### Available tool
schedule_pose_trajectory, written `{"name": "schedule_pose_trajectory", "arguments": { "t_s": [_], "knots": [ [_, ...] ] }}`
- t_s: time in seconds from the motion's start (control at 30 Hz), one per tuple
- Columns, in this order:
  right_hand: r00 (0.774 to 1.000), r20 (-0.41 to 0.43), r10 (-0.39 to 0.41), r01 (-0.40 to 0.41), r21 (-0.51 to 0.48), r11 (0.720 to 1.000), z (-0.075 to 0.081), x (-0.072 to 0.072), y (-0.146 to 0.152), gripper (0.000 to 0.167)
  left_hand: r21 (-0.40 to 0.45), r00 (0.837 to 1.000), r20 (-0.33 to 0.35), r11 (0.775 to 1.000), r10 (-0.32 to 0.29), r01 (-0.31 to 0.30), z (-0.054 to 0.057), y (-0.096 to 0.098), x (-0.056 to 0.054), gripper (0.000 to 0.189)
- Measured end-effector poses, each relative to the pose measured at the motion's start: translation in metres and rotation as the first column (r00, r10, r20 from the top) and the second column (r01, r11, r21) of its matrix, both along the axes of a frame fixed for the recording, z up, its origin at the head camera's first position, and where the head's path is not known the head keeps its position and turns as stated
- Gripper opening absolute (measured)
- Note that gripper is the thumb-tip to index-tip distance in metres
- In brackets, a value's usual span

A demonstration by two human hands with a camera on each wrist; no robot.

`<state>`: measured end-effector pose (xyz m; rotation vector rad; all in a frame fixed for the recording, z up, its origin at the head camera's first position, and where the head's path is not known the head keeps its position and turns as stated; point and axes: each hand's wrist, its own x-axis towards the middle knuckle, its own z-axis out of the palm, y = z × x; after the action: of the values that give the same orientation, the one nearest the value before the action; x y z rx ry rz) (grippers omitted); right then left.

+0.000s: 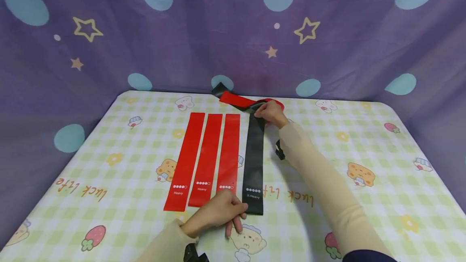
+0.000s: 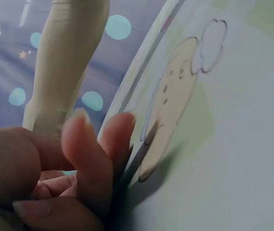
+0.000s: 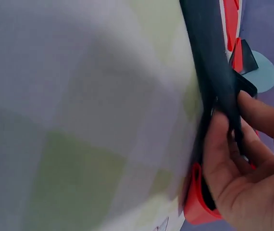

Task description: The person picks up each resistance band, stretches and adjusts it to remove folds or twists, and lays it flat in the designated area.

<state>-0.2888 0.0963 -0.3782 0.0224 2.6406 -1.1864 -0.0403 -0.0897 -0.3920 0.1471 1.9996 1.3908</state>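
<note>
A black resistance band (image 1: pixel 253 153) printed "X-Heavy" lies lengthwise on the table. My right hand (image 1: pixel 271 113) pinches its far end; the right wrist view shows thumb and fingers (image 3: pixel 255 149) closed on the black strip. At the near end, my left hand (image 1: pixel 218 209) holds the lower left corner between thumb and finger, with its other fingers loosely bent. To the left lie three flat red bands, the left one (image 1: pixel 185 157), the middle one (image 1: pixel 206 157) and the right one (image 1: pixel 228 153), whose lower end is partly hidden by my left hand.
Behind my right hand lies a loose pile with a red band (image 1: pixel 236 99) and a black band (image 1: pixel 219 89), near the table's far edge. A patterned cloth (image 1: pixel 120 197) covers the table. A purple curtain (image 1: pixel 218 31) hangs right behind it.
</note>
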Motion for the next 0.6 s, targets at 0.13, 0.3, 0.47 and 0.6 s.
{"name": "schedule_pose_trajectory", "arguments": {
  "t_s": [0.13,0.3,0.47,0.6],
  "knots": [
    [1.000,-0.006,-0.004,0.004,-0.029,1.000,-0.001,0.000,-0.003,0.020,-0.007,1.000,0.002,1.000,0.000,0.000,-0.001,0.001,0.001,0.026],
    [0.998,0.031,0.056,-0.051,-0.137,0.989,-0.002,0.001,-0.002,0.023,0.005,1.000,0.013,1.000,0.029,-0.029,-0.003,0.001,0.003,0.028],
    [0.984,0.092,0.156,-0.140,-0.158,0.977,0.002,0.002,0.006,0.028,0.014,0.999,0.029,0.999,0.034,-0.035,-0.005,0.001,0.003,0.028],
    [0.983,0.045,0.178,-0.172,-0.113,0.979,0.003,0.001,0.013,0.031,0.006,0.998,0.039,0.999,0.044,-0.044,-0.005,0.000,0.003,0.027]
  ]
}}
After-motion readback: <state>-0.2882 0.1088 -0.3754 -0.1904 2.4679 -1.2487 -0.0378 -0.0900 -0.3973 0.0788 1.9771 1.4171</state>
